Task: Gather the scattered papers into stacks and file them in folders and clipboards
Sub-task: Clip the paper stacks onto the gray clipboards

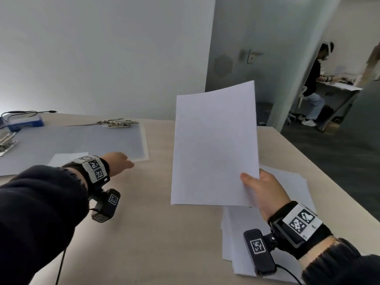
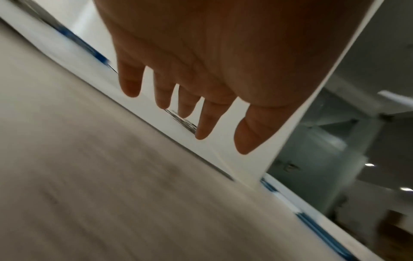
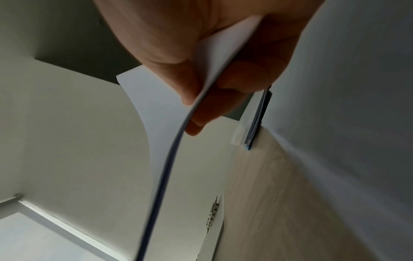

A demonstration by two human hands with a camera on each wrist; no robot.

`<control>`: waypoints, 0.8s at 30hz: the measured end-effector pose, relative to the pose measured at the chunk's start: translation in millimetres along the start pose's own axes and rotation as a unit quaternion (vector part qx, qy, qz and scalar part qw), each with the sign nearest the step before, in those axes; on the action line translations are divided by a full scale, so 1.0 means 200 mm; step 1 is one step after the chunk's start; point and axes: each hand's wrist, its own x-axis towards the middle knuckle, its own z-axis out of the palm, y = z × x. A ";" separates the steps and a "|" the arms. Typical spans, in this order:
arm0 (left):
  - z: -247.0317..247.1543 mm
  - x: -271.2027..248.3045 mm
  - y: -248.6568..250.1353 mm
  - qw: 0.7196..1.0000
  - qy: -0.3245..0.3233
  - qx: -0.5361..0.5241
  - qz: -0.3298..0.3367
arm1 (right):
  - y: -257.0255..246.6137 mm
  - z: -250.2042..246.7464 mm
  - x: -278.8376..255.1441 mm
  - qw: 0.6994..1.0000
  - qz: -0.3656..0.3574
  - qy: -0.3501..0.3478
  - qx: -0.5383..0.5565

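My right hand pinches the lower right corner of a thin stack of white paper and holds it upright above the table; in the right wrist view the thumb lies on the stack, fingers behind. More loose white sheets lie under that hand. My left hand hovers with straight fingers, holding nothing, over the near right corner of a grey clipboard with a metal clip. A small white sheet lies on the board behind my left wrist.
A second metal clip sits at the far left. A blue and white box with cables stands at the back left. The table edge runs diagonally on the right. Another person sits at a desk beyond the door.
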 end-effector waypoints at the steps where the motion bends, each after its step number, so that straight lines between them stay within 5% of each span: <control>1: -0.03 0.03 -0.08 0.999 -0.001 0.021 -0.028 | -0.01 0.04 0.02 1.000 -0.001 -0.004 0.001; 7: -0.05 0.03 -0.26 0.993 -0.052 0.078 -0.067 | -0.06 0.27 0.06 0.999 0.002 -0.029 0.018; 12: 0.02 -0.16 -0.13 0.989 -0.074 0.113 0.053 | -0.07 0.39 0.06 0.999 0.012 -0.027 0.023; 17: 0.01 -0.41 -0.10 0.979 -0.122 -0.080 0.144 | -0.08 0.49 0.03 0.999 0.022 -0.021 0.028; 24: -0.19 -0.58 -0.56 0.946 0.024 -0.323 0.019 | -0.10 0.67 -0.04 0.995 0.043 -0.094 -0.016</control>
